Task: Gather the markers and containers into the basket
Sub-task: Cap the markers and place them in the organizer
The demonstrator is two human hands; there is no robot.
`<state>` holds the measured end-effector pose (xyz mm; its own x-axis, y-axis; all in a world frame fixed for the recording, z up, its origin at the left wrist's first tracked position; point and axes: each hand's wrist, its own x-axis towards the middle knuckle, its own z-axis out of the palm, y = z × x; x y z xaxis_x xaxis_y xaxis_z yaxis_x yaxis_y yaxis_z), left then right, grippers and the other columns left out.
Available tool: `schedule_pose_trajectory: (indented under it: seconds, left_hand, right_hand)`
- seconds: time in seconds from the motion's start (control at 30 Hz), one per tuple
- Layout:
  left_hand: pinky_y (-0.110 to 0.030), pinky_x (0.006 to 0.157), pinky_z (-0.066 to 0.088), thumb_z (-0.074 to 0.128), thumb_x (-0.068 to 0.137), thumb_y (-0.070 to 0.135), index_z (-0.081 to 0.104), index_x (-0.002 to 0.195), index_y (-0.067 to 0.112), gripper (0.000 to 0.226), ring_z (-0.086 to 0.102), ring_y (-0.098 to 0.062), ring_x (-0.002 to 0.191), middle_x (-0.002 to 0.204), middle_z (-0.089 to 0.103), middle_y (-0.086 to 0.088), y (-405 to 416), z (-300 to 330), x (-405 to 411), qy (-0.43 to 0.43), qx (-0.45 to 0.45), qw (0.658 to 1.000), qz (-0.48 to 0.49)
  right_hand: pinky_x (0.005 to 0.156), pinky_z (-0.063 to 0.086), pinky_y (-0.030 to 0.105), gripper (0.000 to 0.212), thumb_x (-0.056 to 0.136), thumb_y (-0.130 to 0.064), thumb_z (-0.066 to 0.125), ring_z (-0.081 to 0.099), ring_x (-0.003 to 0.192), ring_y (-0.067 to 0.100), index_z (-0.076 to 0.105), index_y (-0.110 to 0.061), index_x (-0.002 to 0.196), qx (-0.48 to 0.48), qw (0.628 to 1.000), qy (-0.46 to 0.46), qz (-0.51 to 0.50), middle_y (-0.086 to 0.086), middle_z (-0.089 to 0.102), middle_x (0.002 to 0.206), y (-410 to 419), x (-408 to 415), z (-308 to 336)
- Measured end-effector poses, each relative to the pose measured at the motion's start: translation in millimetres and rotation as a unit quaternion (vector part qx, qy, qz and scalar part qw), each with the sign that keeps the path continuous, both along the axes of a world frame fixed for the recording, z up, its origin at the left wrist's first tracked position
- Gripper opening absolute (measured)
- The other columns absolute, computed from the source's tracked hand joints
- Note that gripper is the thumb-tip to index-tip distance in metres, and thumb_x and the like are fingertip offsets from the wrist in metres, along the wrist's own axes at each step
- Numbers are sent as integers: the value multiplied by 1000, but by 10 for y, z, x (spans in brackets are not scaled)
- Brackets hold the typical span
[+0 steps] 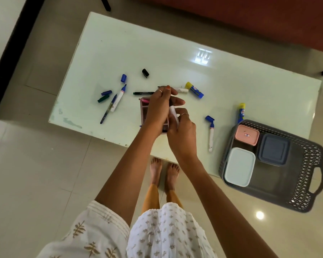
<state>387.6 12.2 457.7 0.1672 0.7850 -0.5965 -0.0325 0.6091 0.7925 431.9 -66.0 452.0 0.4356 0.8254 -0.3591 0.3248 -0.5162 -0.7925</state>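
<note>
Head view: pink container (247, 135) bears an unreadable label.

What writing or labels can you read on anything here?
None is legible.
Pink container: small lid label, blurred.
Glue stick: round logo, too blurred.
Second glue stick: same logo, unreadable.
White marker: barrel print too small.

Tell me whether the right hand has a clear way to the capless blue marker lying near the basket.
Probably yes: the capless blue marker lies in the open beside the right hand, with nothing between them, but that hand already holds a white marker.
</note>
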Motion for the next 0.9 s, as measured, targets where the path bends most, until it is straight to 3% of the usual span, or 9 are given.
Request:
schedule_pose_trajectory:
  seconds: [0.07,0.17,0.27,0.3,0.4,0.5,0.63,0.8,0.9]
  left_hand:
    - [-21,65,52,31,103,23,56,87,16,30,66,-6,68,82,67,-3,39,-42,-128,25,19,999,-12]
    - [-27,77,45,38,100,31,57,95,22,22,64,-7,81,91,69,6,92,-150,-442,95,20,993,61]
    - [-30,84,44,41,99,30,56,104,18,20,63,-10,88,102,67,2,104,-281,-724,126,-11,983,129]
    - [-31,85,45,41,99,30,56,107,17,22,63,-12,91,106,67,0,101,-316,-785,134,-20,982,131]
    - [-35,92,45,39,99,32,57,111,13,29,62,-17,103,118,65,-5,48,-422,-893,151,-51,980,123]
    - [-38,97,43,37,100,34,56,107,13,29,60,-21,108,122,64,-8,0,-506,-965,148,-71,979,118]
    - [-42,104,39,36,101,33,55,108,10,30,58,-25,114,125,62,-11,1,-603,-1036,152,-100,978,107]
    - [-38,97,41,39,100,33,57,116,4,38,58,-27,116,123,63,-12,12,-739,-1091,168,-116,976,81]
    - [-37,95,41,40,100,32,57,112,6,34,59,-28,116,123,63,-12,4,-819,-1141,170,-128,974,79]
  right_hand:
    - [64,53,40,26,100,-27,37,64,76,26,49,-12,117,-35,999,1,26,12,68,93,-2,1,-37]
    - [66,52,33,26,100,-29,36,64,86,26,44,-12,118,-82,996,37,13,12,67,100,18,60,-100]
    - [51,41,5,22,99,-26,43,59,77,10,43,-11,115,-85,995,52,-24,3,63,97,-5,165,-172]
    - [49,39,3,21,97,-27,47,56,74,5,46,-11,112,-82,995,43,-35,0,60,96,-3,194,-201]
    - [57,39,12,20,91,-30,58,58,78,12,55,-14,102,-70,994,4,-79,1,62,93,55,268,-304]
    - [51,38,12,20,91,-24,57,51,61,6,58,-11,106,-67,994,24,-80,-4,58,74,211,295,-328]
    - [50,39,11,17,87,-15,58,56,68,10,62,-13,104,-75,996,40,-41,1,64,84,326,271,-327]
    - [49,38,9,17,87,-17,56,55,66,4,63,-17,102,-105,994,1,20,-3,64,85,242,189,-381]
    - [55,40,12,15,88,-18,57,57,68,6,63,-19,101,-74,997,-5,-12,-8,62,82,215,164,-441]
